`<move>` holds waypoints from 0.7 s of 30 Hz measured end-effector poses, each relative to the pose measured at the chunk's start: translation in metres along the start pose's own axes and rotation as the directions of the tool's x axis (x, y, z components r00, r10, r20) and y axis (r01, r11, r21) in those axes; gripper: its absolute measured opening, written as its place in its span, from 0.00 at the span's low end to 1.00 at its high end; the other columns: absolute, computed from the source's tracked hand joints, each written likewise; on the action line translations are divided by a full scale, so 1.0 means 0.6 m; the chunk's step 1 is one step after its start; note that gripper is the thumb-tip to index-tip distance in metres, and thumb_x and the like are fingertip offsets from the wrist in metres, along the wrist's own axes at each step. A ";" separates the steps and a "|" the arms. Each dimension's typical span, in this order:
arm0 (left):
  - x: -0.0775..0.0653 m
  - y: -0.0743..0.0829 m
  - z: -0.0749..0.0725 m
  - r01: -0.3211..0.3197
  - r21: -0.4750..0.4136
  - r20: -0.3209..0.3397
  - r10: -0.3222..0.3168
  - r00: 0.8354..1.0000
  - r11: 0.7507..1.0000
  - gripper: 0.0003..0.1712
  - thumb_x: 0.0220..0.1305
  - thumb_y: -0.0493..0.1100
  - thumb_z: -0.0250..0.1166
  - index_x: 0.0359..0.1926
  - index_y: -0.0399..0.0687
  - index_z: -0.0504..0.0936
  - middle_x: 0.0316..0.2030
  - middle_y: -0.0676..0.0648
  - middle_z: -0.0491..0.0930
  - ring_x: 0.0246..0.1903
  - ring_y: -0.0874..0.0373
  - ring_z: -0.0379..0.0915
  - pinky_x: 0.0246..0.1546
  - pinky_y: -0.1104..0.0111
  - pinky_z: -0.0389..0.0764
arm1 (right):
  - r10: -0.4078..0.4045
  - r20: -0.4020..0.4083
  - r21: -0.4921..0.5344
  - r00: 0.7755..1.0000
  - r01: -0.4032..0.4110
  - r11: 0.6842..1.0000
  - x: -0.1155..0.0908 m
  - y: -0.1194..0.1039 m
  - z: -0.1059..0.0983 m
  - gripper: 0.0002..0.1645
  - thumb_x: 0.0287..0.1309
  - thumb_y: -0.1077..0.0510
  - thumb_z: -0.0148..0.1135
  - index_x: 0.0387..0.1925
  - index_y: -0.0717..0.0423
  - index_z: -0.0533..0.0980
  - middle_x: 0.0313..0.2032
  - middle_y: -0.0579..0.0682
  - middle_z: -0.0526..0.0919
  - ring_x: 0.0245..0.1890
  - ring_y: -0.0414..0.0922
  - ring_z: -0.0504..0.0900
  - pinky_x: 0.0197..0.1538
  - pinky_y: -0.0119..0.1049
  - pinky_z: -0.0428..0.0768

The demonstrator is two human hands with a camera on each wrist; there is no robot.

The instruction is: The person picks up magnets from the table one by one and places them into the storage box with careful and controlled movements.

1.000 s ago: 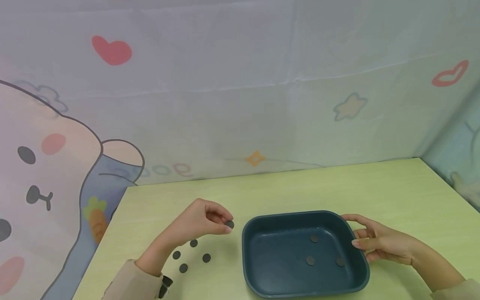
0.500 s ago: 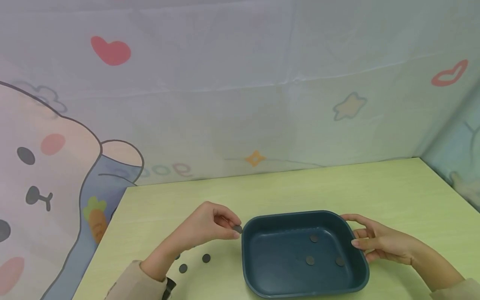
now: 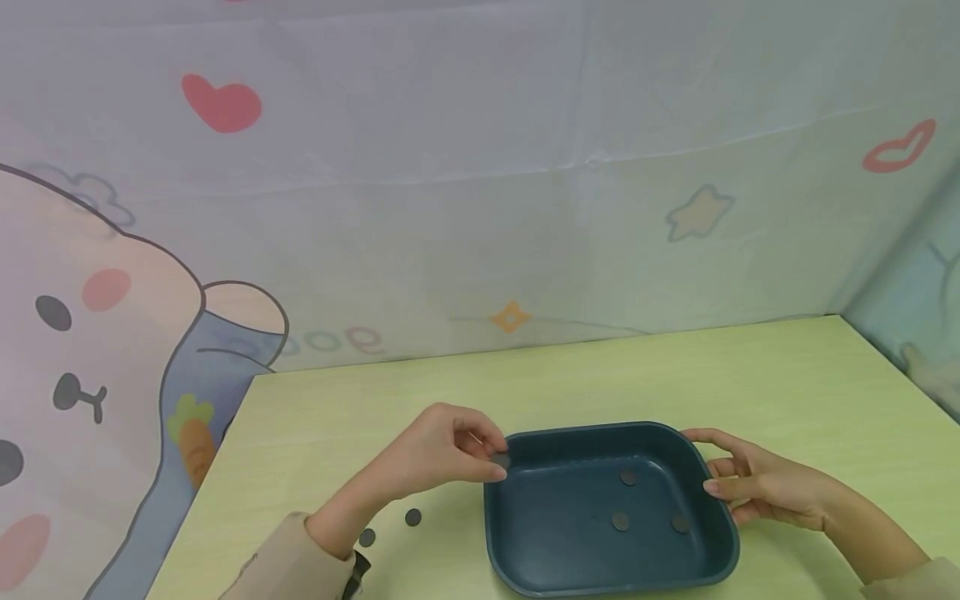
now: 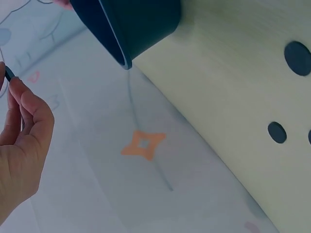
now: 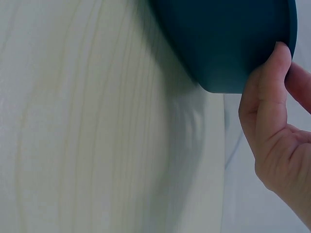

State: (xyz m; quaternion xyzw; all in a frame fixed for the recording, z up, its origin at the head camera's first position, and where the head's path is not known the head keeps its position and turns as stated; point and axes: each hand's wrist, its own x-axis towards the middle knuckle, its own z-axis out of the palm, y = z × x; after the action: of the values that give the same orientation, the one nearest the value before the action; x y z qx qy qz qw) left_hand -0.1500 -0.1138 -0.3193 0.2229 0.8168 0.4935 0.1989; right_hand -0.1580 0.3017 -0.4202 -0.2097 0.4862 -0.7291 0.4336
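My left hand (image 3: 438, 450) pinches a small dark round disc (image 3: 501, 460) between thumb and fingertips, right at the left rim of a dark blue rectangular basin (image 3: 551, 529). The left wrist view shows the held disc (image 4: 9, 73) nearly edge-on. On the basin's right side, my right hand (image 3: 776, 485) grips the rim, thumb over the edge and fingers along the outer wall. Inside the basin lie three discs (image 3: 620, 522), towards its right half. More discs (image 3: 413, 517) rest on the table to the left, some hidden behind my left forearm in the head view.
The pale yellow-green table (image 3: 787, 375) ends at a printed cloth (image 3: 465, 250) that hangs behind it. More cloth covers the right side. A black band (image 3: 357, 573) shows at my left sleeve.
My left hand has moved right with the disc, from over the table to the basin's left rim. Its forearm now covers more of the table discs. The right hand and basin have stayed still.
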 end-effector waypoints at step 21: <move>0.041 0.012 0.040 -0.059 -0.027 0.097 0.061 0.993 0.998 0.13 0.50 0.39 0.72 0.39 0.44 0.84 0.35 0.51 0.82 0.33 0.60 0.80 0.35 0.67 0.79 | 0.001 -0.005 -0.007 1.000 -0.001 1.000 -0.001 0.000 0.000 0.35 0.66 0.74 0.37 0.66 0.38 0.55 0.52 0.61 0.75 0.48 0.57 0.79 0.49 0.52 0.76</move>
State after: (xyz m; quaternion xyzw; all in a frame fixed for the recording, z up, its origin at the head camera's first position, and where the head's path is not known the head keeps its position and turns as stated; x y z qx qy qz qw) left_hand -0.1561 -0.0798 -0.3261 0.2690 0.7929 0.4977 0.2265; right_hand -0.1578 0.3019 -0.4198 -0.2092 0.4898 -0.7276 0.4322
